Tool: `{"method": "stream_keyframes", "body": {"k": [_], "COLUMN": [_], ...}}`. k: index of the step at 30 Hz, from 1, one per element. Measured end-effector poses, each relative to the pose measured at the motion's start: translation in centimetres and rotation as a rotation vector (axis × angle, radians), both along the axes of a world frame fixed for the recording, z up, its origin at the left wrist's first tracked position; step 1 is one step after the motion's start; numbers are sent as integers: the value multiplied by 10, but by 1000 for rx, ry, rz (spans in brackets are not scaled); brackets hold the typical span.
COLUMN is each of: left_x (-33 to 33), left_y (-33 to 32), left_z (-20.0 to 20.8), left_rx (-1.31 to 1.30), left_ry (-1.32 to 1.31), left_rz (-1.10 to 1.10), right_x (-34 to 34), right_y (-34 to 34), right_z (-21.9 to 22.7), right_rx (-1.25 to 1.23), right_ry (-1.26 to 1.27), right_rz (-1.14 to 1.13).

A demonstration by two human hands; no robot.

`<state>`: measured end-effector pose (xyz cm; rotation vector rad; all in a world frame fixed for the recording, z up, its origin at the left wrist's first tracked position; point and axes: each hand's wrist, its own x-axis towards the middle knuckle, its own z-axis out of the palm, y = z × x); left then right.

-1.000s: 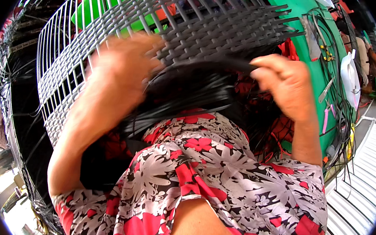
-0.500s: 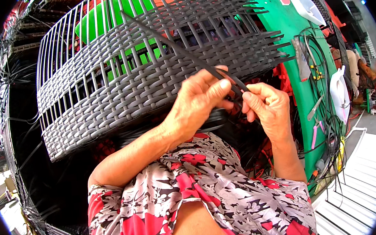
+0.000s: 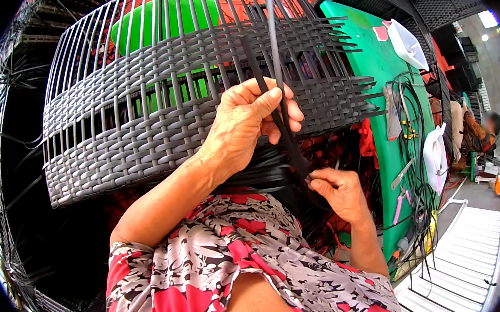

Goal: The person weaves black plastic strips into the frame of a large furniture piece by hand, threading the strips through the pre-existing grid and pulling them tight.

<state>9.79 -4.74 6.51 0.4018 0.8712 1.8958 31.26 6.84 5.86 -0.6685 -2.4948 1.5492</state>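
Dark flat weaving strips point(image 3: 275, 39) run through my left hand point(image 3: 246, 117), which is closed with thumb and fingers round them. Lower and to the right, my right hand point(image 3: 341, 192) pinches the lower stretch of the same strips between thumb and fingertips. Just beyond my left hand stands a curved grey wicker panel point(image 3: 123, 150). Two bands of it are woven, with bare upright ribs between and above them. Loose strip ends stick out along its right edge. Below the panel, a bundle of black strips point(image 3: 255, 176) lies in shadow, partly hidden by my left forearm.
A green board point(image 3: 353, 44) on the right carries two white plastic containers point(image 3: 406, 44), tangled black strips point(image 3: 411, 110) and a metal tool point(image 3: 402, 174). Dark wicker frames point(image 3: 11, 239) stand at left. A white slatted rack point(image 3: 458, 256) lies lower right. Another person point(image 3: 479, 131) sits far right.
My right hand has drawn down and away from my left, with the strips stretched between them. The upper strip ends have swung more upright. The view has shifted slightly.
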Motion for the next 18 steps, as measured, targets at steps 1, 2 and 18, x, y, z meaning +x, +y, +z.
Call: {"method": "stream_keyframes", "body": {"k": [1, 2, 18], "left_x": [4, 9, 41], "left_y": [-1, -2, -25], "left_z": [-1, -3, -24], "left_rx": [-14, -29, -101], "left_ry": [-7, -14, -72], "left_rz": [-8, -17, -281], "right_x": [-7, -16, -147], "right_y": [7, 5, 18], "right_z": [1, 17, 34], "right_rx": [216, 182, -501], "right_ry": [107, 54, 255], "right_rz": [107, 5, -31]}}
